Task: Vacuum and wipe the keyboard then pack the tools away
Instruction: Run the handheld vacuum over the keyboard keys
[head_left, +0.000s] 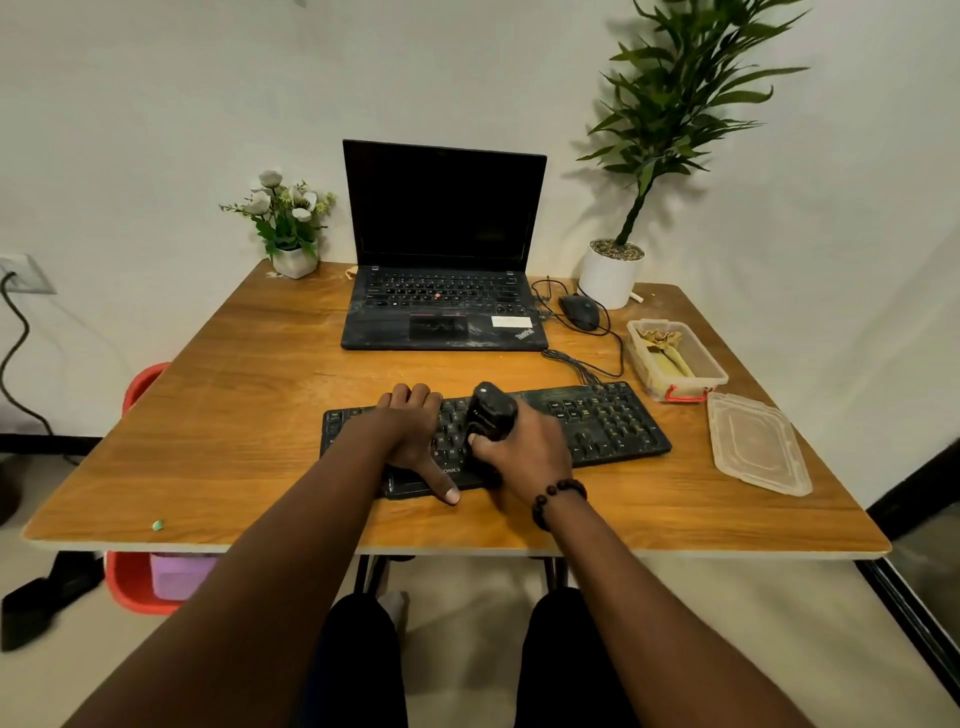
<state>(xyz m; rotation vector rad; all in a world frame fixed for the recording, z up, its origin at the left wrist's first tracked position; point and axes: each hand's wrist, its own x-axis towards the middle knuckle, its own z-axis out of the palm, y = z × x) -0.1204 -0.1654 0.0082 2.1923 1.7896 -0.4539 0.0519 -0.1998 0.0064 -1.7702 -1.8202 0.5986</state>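
While our left hand (415, 431) lies flat pinning the keyboard (613, 421), our right hand (524, 447) grips the vacuum (488, 410); uncleaned keys run toward 3 o'clock.

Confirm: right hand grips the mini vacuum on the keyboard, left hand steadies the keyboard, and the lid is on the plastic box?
Not quite. In the head view the lid lies on the table beside the open plastic box. The rest holds: right hand grips the mini vacuum, left hand rests on the keyboard.

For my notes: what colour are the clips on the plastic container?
Red, on the plastic container clips; head view.
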